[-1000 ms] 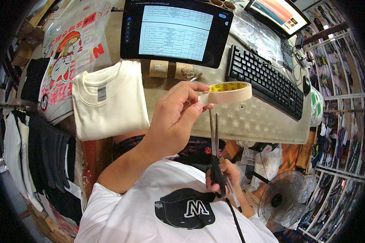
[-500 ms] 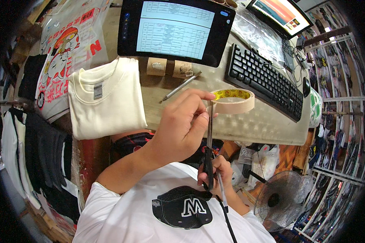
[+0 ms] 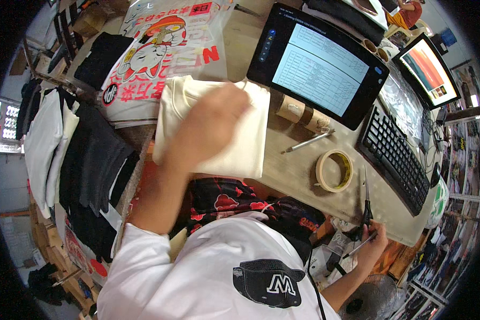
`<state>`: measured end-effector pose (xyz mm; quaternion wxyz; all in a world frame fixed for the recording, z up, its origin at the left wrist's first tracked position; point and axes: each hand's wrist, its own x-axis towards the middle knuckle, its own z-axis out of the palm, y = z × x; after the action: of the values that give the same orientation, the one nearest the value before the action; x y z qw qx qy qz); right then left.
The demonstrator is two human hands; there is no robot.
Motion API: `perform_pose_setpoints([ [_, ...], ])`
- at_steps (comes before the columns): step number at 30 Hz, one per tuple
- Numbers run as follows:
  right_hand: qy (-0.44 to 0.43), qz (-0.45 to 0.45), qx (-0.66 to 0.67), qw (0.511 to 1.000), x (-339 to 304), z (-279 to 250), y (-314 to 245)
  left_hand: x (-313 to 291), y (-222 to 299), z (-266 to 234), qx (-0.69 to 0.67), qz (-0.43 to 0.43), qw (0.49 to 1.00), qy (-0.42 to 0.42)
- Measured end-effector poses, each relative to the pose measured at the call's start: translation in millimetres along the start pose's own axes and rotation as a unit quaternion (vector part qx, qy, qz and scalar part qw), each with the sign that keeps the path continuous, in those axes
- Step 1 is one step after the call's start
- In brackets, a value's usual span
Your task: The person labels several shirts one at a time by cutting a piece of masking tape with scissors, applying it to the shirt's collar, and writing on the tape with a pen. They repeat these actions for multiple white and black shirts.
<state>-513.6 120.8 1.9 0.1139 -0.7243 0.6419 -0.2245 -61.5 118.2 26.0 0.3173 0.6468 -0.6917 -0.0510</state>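
1. The tape roll [image 3: 320, 170] lies on the table [image 3: 289, 172].
2. Left of the roll, the blurred left hand [image 3: 213, 125] is over the cream shirt [image 3: 245, 152]; its fingers' grip I cannot tell.
3. Right of the roll, the right hand [image 3: 375, 237] grips scissors [image 3: 367, 210] and a pen [image 3: 358, 247].

Cream shirt [image 3: 232, 152], tape roll [image 3: 321, 172] on table [image 3: 297, 169]

Fisheye view, steeply down from the head

The left one of two cameras worn side by side looks down from above a white shirt [image 3: 160, 277] at the lower edge and outward across the bench [image 3: 296, 175]. The left hand [image 3: 213, 125] and right hand [image 3: 376, 238] fall in its near field; shelving [image 3: 466, 198] stands farther off, bent along the right rim.
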Motion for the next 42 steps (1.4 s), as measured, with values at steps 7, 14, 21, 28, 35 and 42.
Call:
perform_pose_setpoints([
  [7, -0.02, 0.009, 0.009, 1.0, 37, -3, 9, 17, -66, -45, 0.155, 0.001, 0.973, -0.173],
  [14, -0.061, -0.123, 0.17, 0.976, 45, 28, -51, 28, -64, -33, 0.211, -0.05, 0.955, -0.204],
  [21, -0.11, -0.114, 0.163, 0.974, 52, 62, -70, -21, -95, -23, 0.113, -0.032, 0.992, -0.036],
  [28, 0.037, -0.052, 0.265, 0.962, 56, 55, -55, -95, -63, -14, -0.122, -0.096, 0.985, 0.081],
  [35, -0.017, -0.361, 0.402, 0.841, 32, 53, -149, -38, 53, 55, -0.106, 0.115, 0.986, 0.058],
  [42, -0.002, -0.123, 0.561, 0.819, 36, 102, -157, -20, 67, 97, -0.143, 0.097, 0.984, 0.051],
])
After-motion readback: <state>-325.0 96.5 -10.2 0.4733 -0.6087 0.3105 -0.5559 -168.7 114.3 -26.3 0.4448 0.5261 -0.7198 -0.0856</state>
